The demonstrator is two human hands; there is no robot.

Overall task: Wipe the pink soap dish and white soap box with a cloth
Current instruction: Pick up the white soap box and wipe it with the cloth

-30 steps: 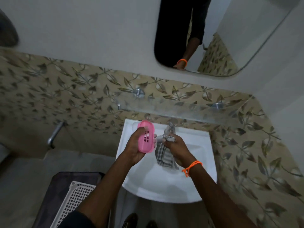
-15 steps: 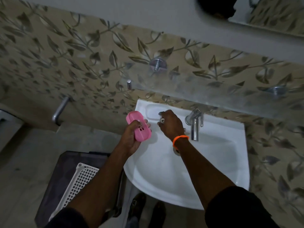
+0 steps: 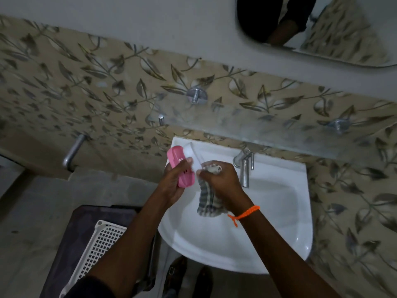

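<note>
The right hand (image 3: 217,179), empty half a second ago, now grips the cloth (image 3: 209,201) beside the pink soap dish (image 3: 180,166), which the left hand (image 3: 171,181) fingers clasp above the sink (image 3: 279,211); wiping can resume.

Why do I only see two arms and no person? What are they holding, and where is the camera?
The camera sits on the person's head and looks down, so you see just their arms reaching out, like your own when you look at your hands. They stand at a white sink with a metal tap. The left hand grips a pink soap dish, and a white soap box seems to sit right behind it. The right hand, with an orange thread on its wrist, holds a checked cloth bunched in its fingers, next to the dish, for wiping it. Down at the left is a white basket. The mirror up top shows the person's arm.
</note>
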